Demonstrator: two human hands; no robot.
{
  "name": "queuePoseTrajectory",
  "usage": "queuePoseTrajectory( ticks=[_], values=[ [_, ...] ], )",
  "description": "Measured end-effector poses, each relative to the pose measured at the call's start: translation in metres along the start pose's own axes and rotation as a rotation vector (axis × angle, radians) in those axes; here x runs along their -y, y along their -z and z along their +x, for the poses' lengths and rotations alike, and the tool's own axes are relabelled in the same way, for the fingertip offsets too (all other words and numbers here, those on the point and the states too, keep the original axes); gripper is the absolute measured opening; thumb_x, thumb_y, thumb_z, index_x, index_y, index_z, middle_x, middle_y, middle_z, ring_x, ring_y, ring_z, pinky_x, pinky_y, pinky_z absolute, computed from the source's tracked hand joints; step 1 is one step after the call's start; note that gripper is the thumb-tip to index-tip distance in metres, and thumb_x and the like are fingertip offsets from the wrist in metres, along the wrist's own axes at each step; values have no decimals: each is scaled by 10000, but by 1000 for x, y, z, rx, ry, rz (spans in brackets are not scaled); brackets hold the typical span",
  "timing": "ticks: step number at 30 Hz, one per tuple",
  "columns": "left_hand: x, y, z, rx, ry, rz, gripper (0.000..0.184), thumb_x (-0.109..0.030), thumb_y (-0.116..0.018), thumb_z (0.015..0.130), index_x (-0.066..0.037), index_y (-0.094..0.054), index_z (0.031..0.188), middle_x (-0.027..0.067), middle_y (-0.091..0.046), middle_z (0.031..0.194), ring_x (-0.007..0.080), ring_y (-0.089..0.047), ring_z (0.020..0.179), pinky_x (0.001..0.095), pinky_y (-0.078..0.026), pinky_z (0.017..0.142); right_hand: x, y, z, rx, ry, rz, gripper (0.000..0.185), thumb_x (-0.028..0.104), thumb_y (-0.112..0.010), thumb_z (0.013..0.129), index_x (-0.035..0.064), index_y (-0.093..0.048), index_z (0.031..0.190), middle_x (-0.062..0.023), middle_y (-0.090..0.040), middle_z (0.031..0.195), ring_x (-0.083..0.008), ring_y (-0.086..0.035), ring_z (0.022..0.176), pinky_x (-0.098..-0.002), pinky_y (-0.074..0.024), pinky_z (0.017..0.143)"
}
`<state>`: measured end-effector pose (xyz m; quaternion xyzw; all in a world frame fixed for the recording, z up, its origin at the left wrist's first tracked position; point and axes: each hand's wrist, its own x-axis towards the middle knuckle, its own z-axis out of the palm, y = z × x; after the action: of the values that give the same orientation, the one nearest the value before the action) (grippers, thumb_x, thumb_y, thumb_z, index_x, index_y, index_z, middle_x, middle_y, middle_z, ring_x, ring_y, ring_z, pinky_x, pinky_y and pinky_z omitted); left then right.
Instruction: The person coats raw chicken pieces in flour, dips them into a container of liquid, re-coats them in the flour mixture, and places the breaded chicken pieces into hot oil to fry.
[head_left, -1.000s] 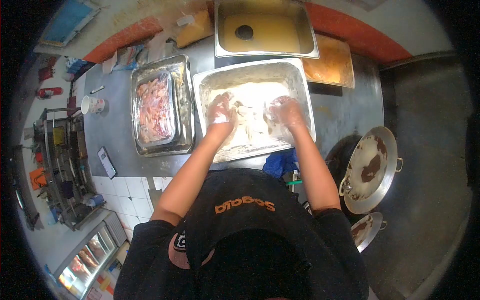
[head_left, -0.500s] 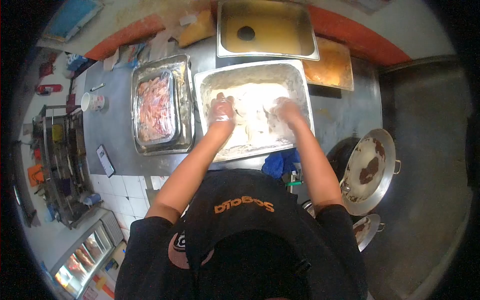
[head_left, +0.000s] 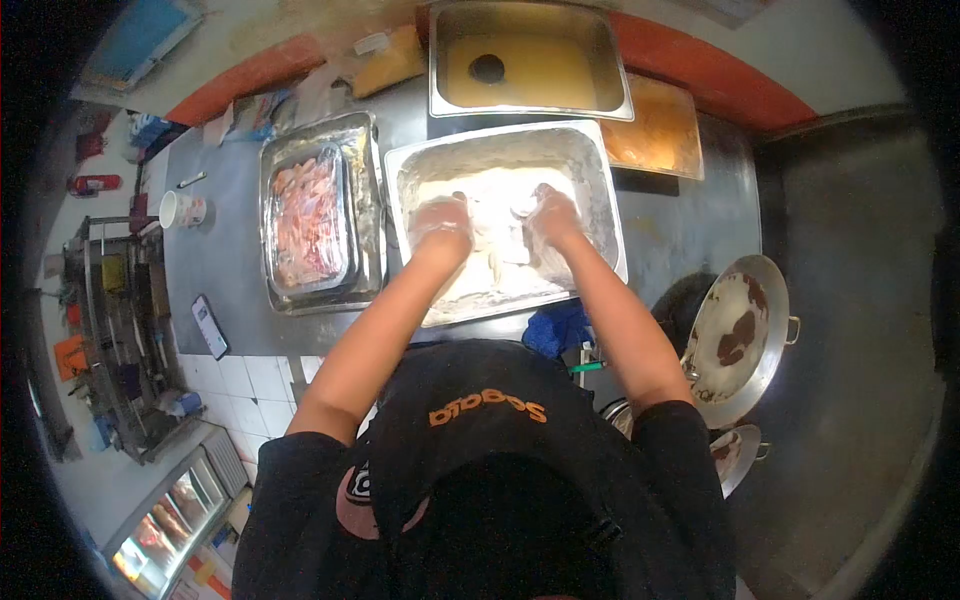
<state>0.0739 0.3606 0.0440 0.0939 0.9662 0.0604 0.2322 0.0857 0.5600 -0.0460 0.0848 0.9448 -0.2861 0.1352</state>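
A deep metal pan (head_left: pixel 612 215) in front of me holds white flour (head_left: pixel 495 185) with pale, flour-coated pieces in it, partly washed out by glare. My left hand (head_left: pixel 443 220), in what looks like a clear plastic glove, is down in the left half of the flour with its fingers curled in. On the right side of the pan, my right hand (head_left: pixel 553 217) is also closed and dusted with white. Flour, glare and blur hide what either hand grips. To the left stands a clear-wrapped tray of raw meat pieces (head_left: pixel 308 220), set inside a larger metal tray (head_left: pixel 374 150).
Behind the pan sits a metal basin of yellowish liquid (head_left: pixel 560 70) with a dark round spot. A shallow orange-toned tray (head_left: pixel 655 130) is at the back right. A cup (head_left: pixel 183 209) and a phone (head_left: pixel 209 326) lie left. Large pans (head_left: pixel 770 350) stand low at right.
My right hand has moved slightly left and its fingers show more clearly above the flour. My left hand has turned a little, staying in the left half of the pan.
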Motion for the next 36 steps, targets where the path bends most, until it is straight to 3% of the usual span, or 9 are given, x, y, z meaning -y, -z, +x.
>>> queuePoseTrajectory(
  ticks=[4,9,16,19,22,25,28,31,36],
  values=[
    [22,-27,13,-368,-97,-159,277,-71,-536,802,-50,-571,1076,203,-595,973,370,-594,974,435,-495,811,1,13,4,-1,-105,276,460,191,-708,679,52,-593,1102,-201,-638,1038,-317,-615,985,-384,-482,838],
    [13,-27,30,-176,-126,-48,267,-80,-538,803,-66,-619,1057,212,-609,1047,343,-601,994,387,-491,850,5,-19,14,-27,-265,487,469,121,-715,700,41,-590,1145,-162,-629,1101,-262,-607,985,-353,-482,827],
    [8,-25,42,1,-193,89,226,-81,-545,806,-51,-688,979,170,-653,1046,278,-619,1022,347,-491,879,5,17,9,-93,-51,51,302,108,-598,779,46,-646,1071,-154,-651,1057,-260,-616,983,-335,-486,824],
    [-1,-12,47,174,-153,164,242,-95,-552,806,-30,-679,1002,175,-645,1073,288,-617,1032,355,-498,872,-32,-25,28,11,-7,-95,249,91,-575,783,42,-667,1009,-150,-661,1029,-257,-618,975,-318,-477,839],
    [5,-36,63,24,-156,89,308,-137,-694,689,-29,-680,977,221,-633,1067,306,-634,984,354,-511,846,-64,-61,45,-197,78,9,310,215,-625,761,101,-660,1046,-132,-669,992,-260,-622,953,-349,-492,818],
    [4,-27,58,29,-147,-11,262,-124,-674,700,-24,-685,941,201,-646,1034,314,-634,974,370,-513,843,-33,-16,27,-132,190,-23,317,137,-655,757,87,-644,1070,-113,-672,967,-219,-632,891,-328,-501,753],
    [11,-37,64,-44,-105,-20,227,-101,-653,704,-29,-688,917,193,-649,1015,325,-626,979,390,-509,847,14,29,-1,-88,-85,683,281,32,-705,711,74,-672,987,-64,-670,921,-145,-615,791,-272,-486,709],
    [12,-38,65,-8,-113,25,233,-134,-542,809,-36,-685,965,193,-645,1047,320,-634,973,385,-516,826,13,33,-1,-42,-150,861,298,11,-725,698,65,-666,985,-40,-654,899,-109,-588,761,-256,-476,679],
    [15,-28,52,-205,-162,-92,228,-123,-542,795,-37,-669,964,196,-640,1024,324,-630,965,401,-514,809,25,43,-3,-120,-109,703,251,16,-701,726,60,-662,970,-44,-648,877,-126,-592,768,-285,-480,676]
  ],
)
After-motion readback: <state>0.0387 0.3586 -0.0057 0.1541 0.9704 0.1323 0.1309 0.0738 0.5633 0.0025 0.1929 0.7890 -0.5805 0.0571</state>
